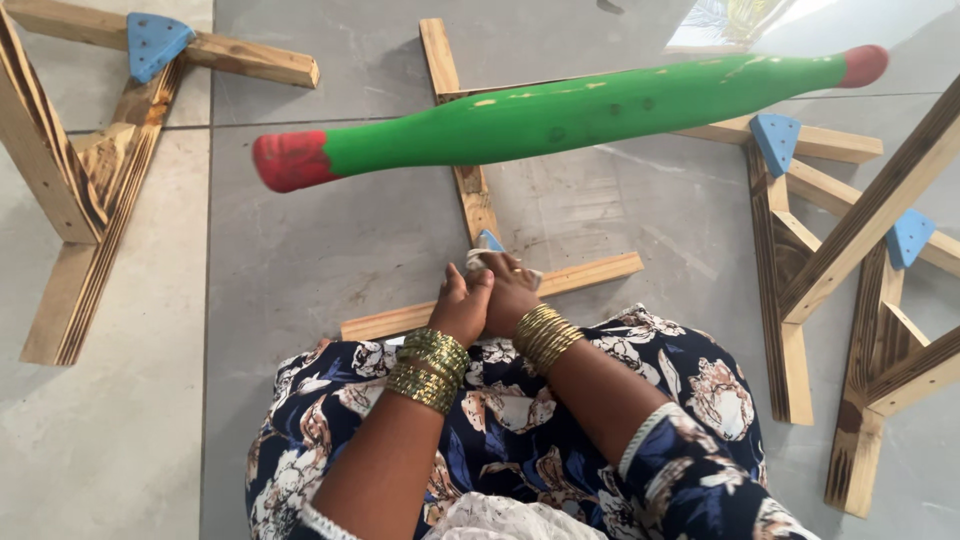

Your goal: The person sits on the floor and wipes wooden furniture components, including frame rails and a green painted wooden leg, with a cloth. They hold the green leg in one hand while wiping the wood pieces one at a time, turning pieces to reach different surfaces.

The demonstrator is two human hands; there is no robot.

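A long green bat-shaped piece (pixel 580 112) with red ends stands raised over a wooden cross base (pixel 475 200) on the grey tiled floor. My left hand (pixel 463 305) and my right hand (pixel 510 290) are pressed together low in front of me, at the middle of the cross base, closed around a small whitish thing (pixel 481 258) that I cannot make out. A small blue corner piece (pixel 491 240) shows just above my fingers. Both wrists carry gold bangles. My lap in a dark floral dress fills the bottom.
A wooden stand (pixel 75 180) with a blue triangular bracket (pixel 152 42) lies at the left. Two more wooden stands (pixel 830 260) with blue brackets (pixel 775 140) lie at the right. Bare grey tiles (pixel 330 240) lie between them.
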